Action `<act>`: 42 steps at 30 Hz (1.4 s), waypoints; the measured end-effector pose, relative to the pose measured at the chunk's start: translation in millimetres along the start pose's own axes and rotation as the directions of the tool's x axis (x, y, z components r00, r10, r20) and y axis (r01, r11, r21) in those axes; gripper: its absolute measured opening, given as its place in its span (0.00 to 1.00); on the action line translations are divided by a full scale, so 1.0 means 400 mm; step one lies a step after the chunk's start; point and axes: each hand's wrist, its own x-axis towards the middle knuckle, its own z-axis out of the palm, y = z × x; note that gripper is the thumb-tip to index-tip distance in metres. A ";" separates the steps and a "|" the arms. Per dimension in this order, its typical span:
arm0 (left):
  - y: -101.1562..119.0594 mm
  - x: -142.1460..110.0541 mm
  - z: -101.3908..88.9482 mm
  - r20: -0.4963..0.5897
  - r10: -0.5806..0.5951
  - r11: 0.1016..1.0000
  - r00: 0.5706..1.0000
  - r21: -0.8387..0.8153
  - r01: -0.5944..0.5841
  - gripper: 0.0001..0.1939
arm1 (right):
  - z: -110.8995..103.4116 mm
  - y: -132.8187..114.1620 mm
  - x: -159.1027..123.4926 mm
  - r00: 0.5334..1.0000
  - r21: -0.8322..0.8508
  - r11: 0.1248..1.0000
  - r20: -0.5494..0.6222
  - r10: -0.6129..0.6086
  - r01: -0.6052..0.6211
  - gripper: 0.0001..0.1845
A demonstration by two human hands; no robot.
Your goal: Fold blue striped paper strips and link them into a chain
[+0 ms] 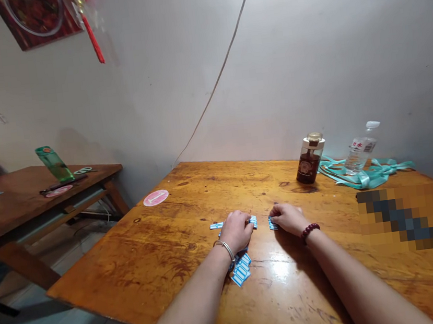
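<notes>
The left hand hides the middle of the blue-and-white label strips, and the right hand covers most of another strip. A pixelated patch blurs part of the wooden table. The top edge cuts off the framed picture.

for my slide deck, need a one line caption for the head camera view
Left hand and right hand rest on blue-and-white label strips on a varnished wooden table, teal ribbon behind.

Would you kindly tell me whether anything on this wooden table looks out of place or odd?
A tangled teal ribbon lies in a loose heap beside the clear plastic water bottle, looking untidy.
</notes>
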 end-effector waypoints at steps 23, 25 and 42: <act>-0.105 0.018 -0.046 -0.321 -0.377 0.839 0.869 -0.516 0.173 0.12 | -0.019 -0.113 -0.128 0.970 0.088 0.966 -0.040 -0.241 0.244 0.12; -0.121 0.021 -0.044 -0.322 -0.424 0.799 0.847 -0.573 0.182 0.12 | 0.005 -0.150 -0.160 0.938 0.119 0.938 0.084 -0.336 0.325 0.11; -0.046 -0.020 -0.082 -0.080 -0.458 0.455 0.885 -0.877 0.156 0.12 | 0.038 -0.181 -0.191 0.894 0.192 0.881 -0.223 -0.389 0.432 0.14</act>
